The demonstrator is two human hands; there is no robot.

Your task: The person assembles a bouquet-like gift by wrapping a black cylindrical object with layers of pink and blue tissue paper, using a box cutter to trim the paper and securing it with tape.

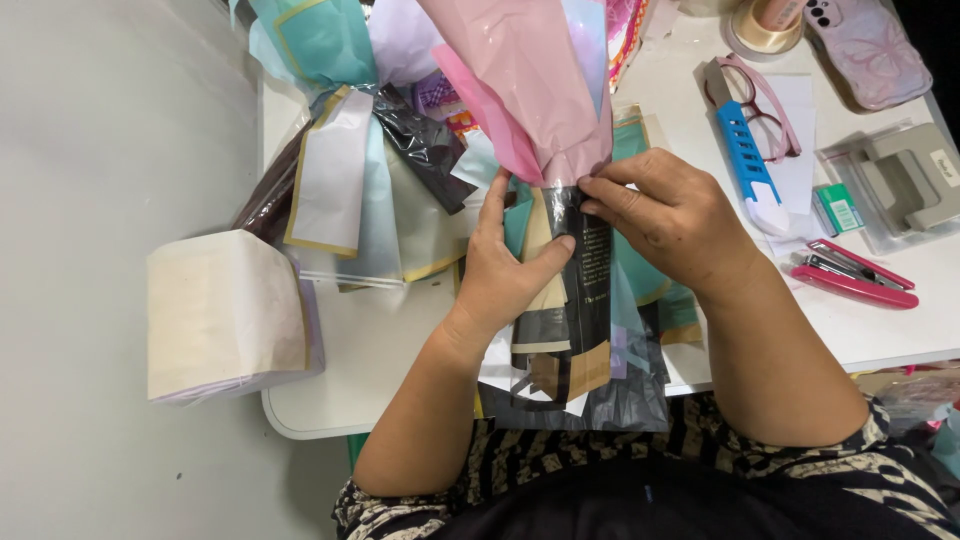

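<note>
While both hands' fingers clamp the pink bouquet wrap; table beneath.

Bright, even overhead light, soft shadows, slight glare on the pink wrapping, sharp focus throughout.

Both bare forearms are extended forward from the lower edge of the view and angled inward. The left hand is held palm-inward, fingers pointed upward, the thumb stretched rightward in a pinch. The right hand is seen back upward, wrist bent leftward, its fingertips curled and pressed together just above the left thumb. The hands are nearly touching.
</note>
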